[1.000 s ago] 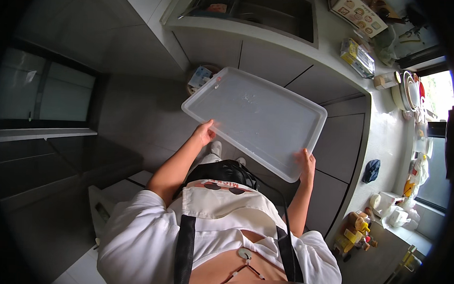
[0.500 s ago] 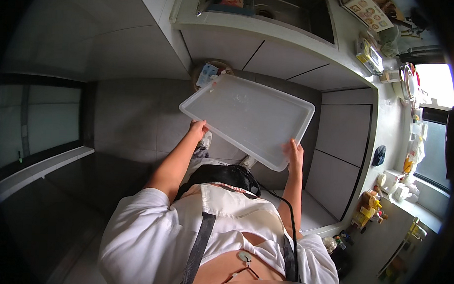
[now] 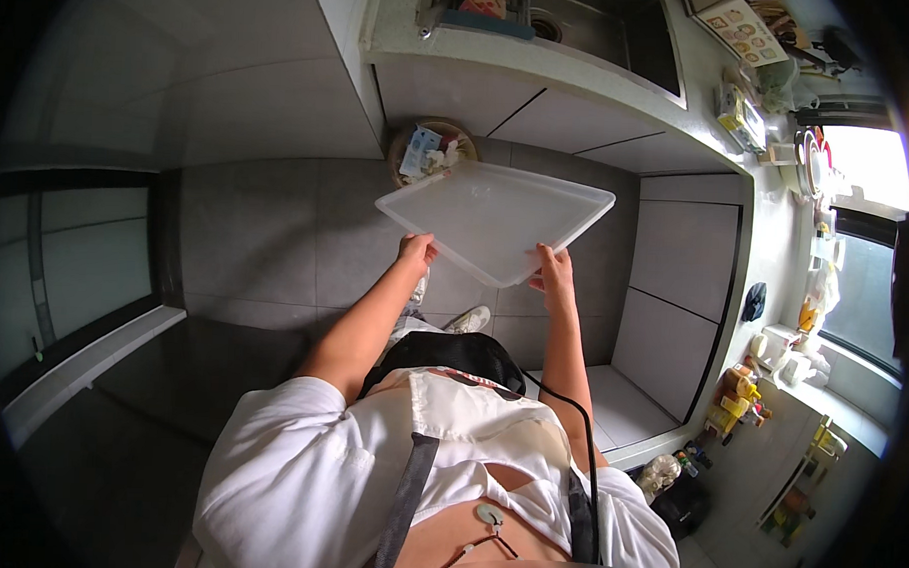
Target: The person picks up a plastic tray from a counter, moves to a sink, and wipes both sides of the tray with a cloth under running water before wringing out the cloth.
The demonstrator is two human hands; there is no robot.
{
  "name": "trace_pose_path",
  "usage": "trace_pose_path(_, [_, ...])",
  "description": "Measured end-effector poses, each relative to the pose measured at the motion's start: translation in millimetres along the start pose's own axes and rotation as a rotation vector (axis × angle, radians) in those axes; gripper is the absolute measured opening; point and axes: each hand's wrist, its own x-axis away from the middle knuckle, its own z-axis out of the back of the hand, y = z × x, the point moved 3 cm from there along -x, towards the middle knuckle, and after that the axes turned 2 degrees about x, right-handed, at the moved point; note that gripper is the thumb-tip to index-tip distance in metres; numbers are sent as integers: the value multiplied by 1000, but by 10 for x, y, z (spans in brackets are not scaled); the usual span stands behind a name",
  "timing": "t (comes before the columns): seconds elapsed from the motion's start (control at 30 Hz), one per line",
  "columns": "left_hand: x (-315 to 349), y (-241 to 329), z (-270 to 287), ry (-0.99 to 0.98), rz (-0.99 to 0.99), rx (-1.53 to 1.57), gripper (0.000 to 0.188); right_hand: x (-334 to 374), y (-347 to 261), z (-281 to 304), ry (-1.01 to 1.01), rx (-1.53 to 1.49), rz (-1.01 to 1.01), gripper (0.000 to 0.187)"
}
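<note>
A whitish translucent plastic tray (image 3: 497, 213) with a low raised rim is held out in front of me, tilted, one corner pointing back toward me. My left hand (image 3: 417, 250) grips its near left edge. On the near right edge, close to that corner, my right hand (image 3: 554, 270) is closed with the thumb on top. The tray's far left corner hangs over the edge of a round waste bin (image 3: 404, 147), which holds a light blue packet (image 3: 419, 151) and crumpled white scraps (image 3: 441, 159).
Beyond the bin runs a counter (image 3: 552, 59) with a sink (image 3: 608, 34) set in it. White cabinets (image 3: 681, 247) stand to the right, under a counter crowded with plates and packages. A framed glass door (image 3: 91, 241) is at the left. My shoe (image 3: 469, 320) rests on grey floor tiles.
The tray has tilted and shifted, its far left corner now nearer the bin's contents. My right hand has moved left and away from me; the left hand slightly right. More of the bin shows.
</note>
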Motion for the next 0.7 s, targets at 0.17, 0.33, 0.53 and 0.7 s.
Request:
trace_pose_path(0.17, [443, 100, -398, 48, 20, -24, 15, -35, -117, -197, -90, -94, 6, 37])
trace_pose_path(0.33, [437, 137, -454, 48, 24, -53, 18, -130, -60, -283, -132, -119, -40, 37])
trace_pose_path(0.53, [707, 244, -677, -69, -64, -84, 20, -181, -62, -151, -99, -292, -66, 35])
trace_pose_path(0.7, [1329, 436, -984, -122, -173, -105, 29, 10, -97, 90, -206, -494, -115, 33])
